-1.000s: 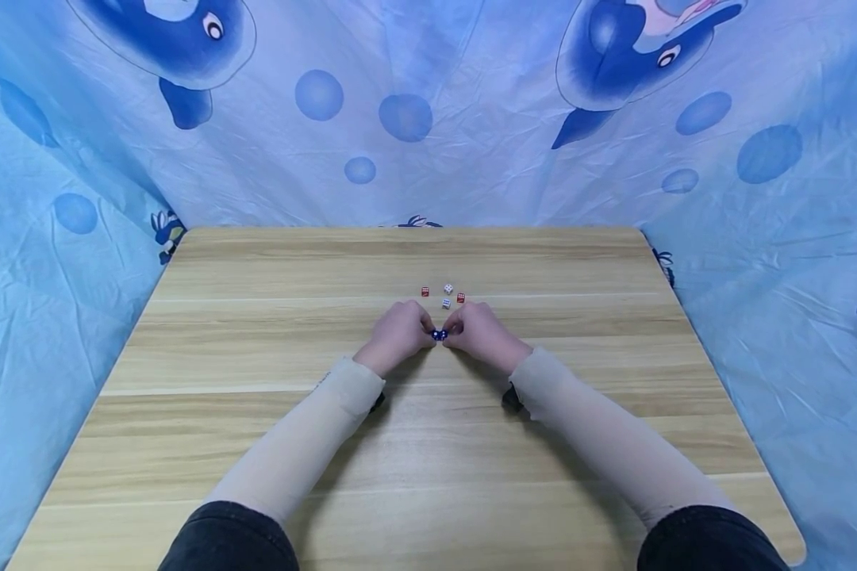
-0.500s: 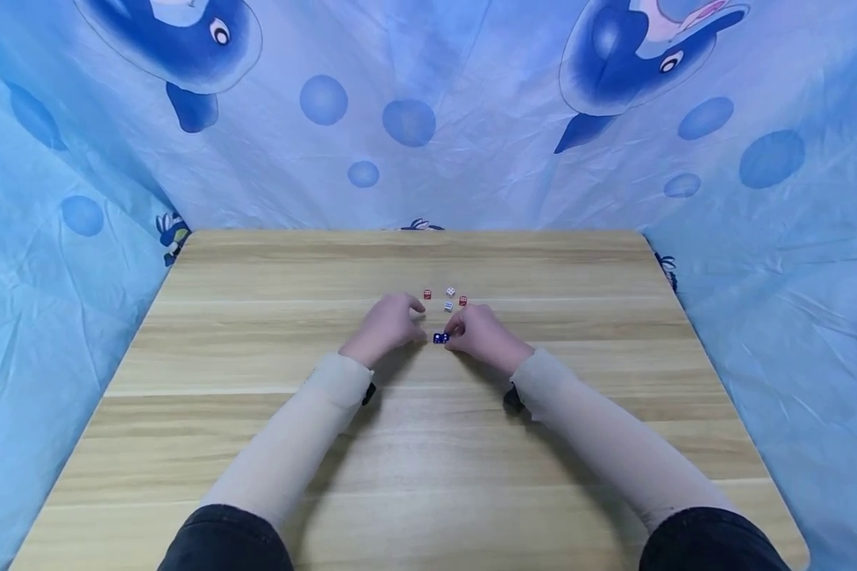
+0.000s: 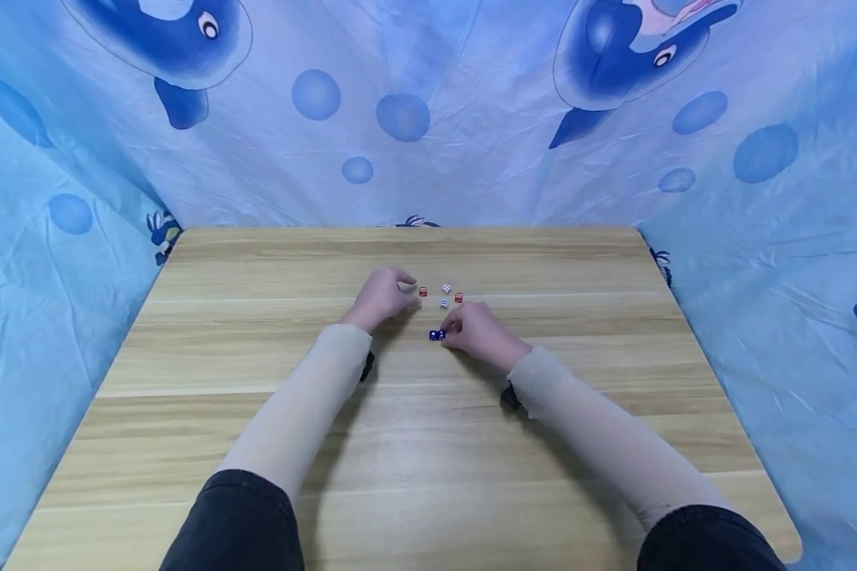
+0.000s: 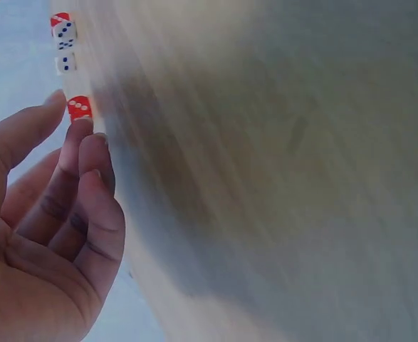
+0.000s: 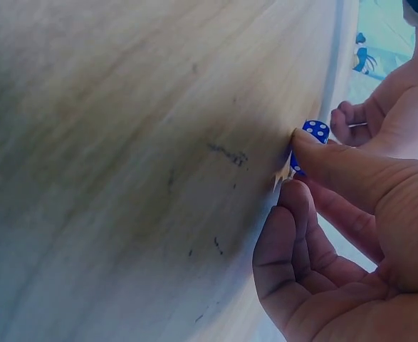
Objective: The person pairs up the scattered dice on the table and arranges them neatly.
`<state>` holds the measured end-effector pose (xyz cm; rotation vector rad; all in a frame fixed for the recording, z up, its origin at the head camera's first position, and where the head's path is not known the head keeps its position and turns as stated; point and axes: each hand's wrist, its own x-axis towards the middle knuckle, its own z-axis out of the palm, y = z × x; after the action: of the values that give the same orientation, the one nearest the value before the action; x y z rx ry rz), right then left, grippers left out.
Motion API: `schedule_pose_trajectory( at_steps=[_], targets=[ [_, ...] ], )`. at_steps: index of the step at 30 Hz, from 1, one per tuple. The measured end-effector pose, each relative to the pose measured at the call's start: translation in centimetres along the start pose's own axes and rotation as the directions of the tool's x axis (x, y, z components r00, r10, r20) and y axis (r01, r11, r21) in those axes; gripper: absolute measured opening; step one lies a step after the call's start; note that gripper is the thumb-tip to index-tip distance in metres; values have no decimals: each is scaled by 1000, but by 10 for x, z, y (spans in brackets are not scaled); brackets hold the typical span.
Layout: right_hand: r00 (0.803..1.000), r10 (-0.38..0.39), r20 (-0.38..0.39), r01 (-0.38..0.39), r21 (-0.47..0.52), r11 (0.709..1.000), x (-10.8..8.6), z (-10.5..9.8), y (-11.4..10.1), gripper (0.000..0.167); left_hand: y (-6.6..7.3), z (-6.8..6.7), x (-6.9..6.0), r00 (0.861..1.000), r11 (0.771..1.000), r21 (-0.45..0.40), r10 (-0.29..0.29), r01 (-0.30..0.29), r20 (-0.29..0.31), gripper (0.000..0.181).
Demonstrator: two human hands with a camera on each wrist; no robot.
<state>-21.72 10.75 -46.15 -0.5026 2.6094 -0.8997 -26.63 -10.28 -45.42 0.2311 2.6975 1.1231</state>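
Two blue dice (image 3: pixel 433 335) sit side by side on the wooden table. My right hand (image 3: pixel 482 333) pinches the right one between thumb and finger; in the right wrist view the thumb lies over part of a blue die (image 5: pixel 315 130). Farther back, my left hand (image 3: pixel 380 300) is just left of a red die (image 3: pixel 423 292). Its thumb and fingers are apart around that red die (image 4: pixel 79 107) in the left wrist view, and whether they touch it I cannot tell. Two white dice (image 3: pixel 444 304) and a second red die (image 3: pixel 459 298) lie to the right.
The wooden table (image 3: pixel 428 460) has its far edge against a blue curtain (image 3: pixel 257 159) printed with dolphins and bubbles. Curtain also hangs along both sides. A black wrist device (image 3: pixel 510 398) shows beneath the right sleeve.
My left hand has let go of the left blue die and moved back and left to the near red die. My right hand has stayed at the blue dice.
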Motion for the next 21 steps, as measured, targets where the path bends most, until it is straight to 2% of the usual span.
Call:
schedule_pose_trajectory(
  at_steps=[5,8,14,21],
  targets=[
    [1000,-3,0,3,14,1000,0,0,1,21,-1,4,10,1000,1000,2,-15,15,-3,45],
    [1000,-1,6,1,27,1000,0,0,1,21,1,6,13,1000,999,40,-7,7,-1,40],
    [1000,-1,3,1,42,999,-1,0,0,19,6,10,17,1000,993,114,-5,6,-10,25],
    [1000,4,3,-4,27,1000,-1,0,-1,19,7,12,18,1000,990,140,-7,9,-18,15]
  ],
)
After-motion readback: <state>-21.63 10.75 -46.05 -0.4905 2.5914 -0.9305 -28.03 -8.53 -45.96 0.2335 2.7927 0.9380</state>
